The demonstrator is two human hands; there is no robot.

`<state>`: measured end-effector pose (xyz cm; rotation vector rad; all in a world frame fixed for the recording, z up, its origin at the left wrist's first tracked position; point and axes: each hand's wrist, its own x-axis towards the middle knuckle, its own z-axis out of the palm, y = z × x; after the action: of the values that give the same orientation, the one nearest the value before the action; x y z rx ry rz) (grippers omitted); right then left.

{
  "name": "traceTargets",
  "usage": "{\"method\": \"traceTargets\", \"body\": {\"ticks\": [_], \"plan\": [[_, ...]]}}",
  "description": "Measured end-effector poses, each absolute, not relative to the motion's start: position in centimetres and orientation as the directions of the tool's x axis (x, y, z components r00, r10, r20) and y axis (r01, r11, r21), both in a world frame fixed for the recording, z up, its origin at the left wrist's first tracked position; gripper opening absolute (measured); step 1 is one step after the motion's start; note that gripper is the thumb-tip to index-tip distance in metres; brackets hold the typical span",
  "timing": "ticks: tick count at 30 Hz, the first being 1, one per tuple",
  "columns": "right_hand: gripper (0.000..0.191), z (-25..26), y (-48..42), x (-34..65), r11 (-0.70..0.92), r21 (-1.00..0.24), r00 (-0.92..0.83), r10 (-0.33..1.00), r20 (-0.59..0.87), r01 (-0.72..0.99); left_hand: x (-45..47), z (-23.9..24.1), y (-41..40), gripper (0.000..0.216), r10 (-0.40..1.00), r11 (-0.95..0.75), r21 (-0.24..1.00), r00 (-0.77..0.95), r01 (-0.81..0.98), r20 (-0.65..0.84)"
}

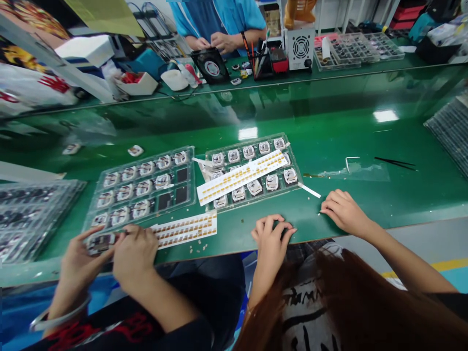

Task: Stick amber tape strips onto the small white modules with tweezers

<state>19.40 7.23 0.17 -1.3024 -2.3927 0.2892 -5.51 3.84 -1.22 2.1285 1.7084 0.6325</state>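
My left hand (272, 236) rests at the bench's front edge, fingers curled and thumb brought toward the index finger; anything between them is too small to make out. Farther right, my right hand (341, 209) is closed in a pinch, with a tiny pale bit at its fingertips that I cannot name. Just above that hand, a white strip (310, 189) sticks out from a clear plastic tray (252, 197) of small white-framed parts. Across this tray lies a white sheet (241, 176) with rows of gold-brown adhesive-like pieces.
At left, a co-worker's hands (135, 253) hold a small part beside another tray (171, 207) and a second sheet (188, 230). Black tweezers (395, 163) and clear film (365, 171) lie right. Stacked trays (36, 209) stand left. Opposite, another person's hands (223, 43) work behind a fan-like black item (211, 66).
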Motion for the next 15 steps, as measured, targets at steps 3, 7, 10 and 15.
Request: {"method": "traceTargets", "body": {"ticks": [3,7,10,15], "plan": [[0.021,-0.4,6.5,19.6,0.534,-0.393,-0.454,0.845,0.283,0.749,-5.0,-0.9,4.1,0.009,0.973,-0.232,0.515,0.207,0.825,0.106],[0.019,-1.7,6.5,19.1,0.522,-0.447,-0.422,0.852,0.309,0.727,-4.7,-0.6,4.2,0.012,0.965,-0.26,0.479,0.246,0.838,0.094],[0.022,-2.1,6.4,18.6,0.524,-0.419,-0.445,0.852,0.277,0.742,-4.5,-0.6,4.0,0.011,0.961,-0.27,0.46,0.268,0.846,0.07],[0.023,-1.8,5.9,18.6,0.508,-0.441,-0.437,0.861,0.259,0.74,-4.7,-0.9,3.6,0.009,0.968,-0.236,0.515,0.245,0.824,0.051]]}}
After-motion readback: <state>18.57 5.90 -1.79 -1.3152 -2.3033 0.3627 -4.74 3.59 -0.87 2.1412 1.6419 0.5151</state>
